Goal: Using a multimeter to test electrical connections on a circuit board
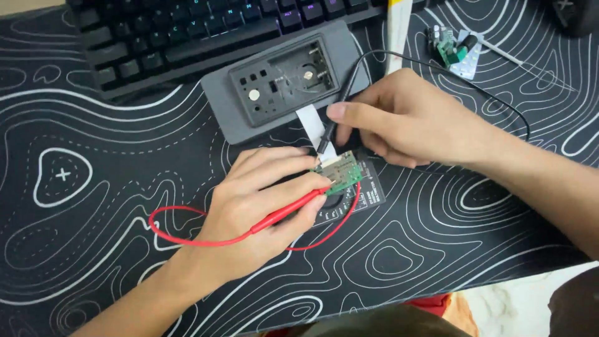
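My left hand [262, 200] grips a red test probe [284, 214], its tip touching a small green circuit board [340, 173]. That hand's fingers also steady the board. My right hand [399, 118] pinches a black test probe [334, 118], whose tip meets the board's upper left edge. The board lies on top of a black multimeter [368, 190], mostly hidden beneath it and my left hand. A red lead [181, 240] loops left of my wrist, and a black lead [499, 103] arcs over my right hand.
An opened grey device case [281, 84] with a white ribbon cable [312, 122] lies just beyond the board. A black keyboard [187, 31] sits at the back. A second green board [449, 50] lies back right on the patterned black desk mat [93, 187].
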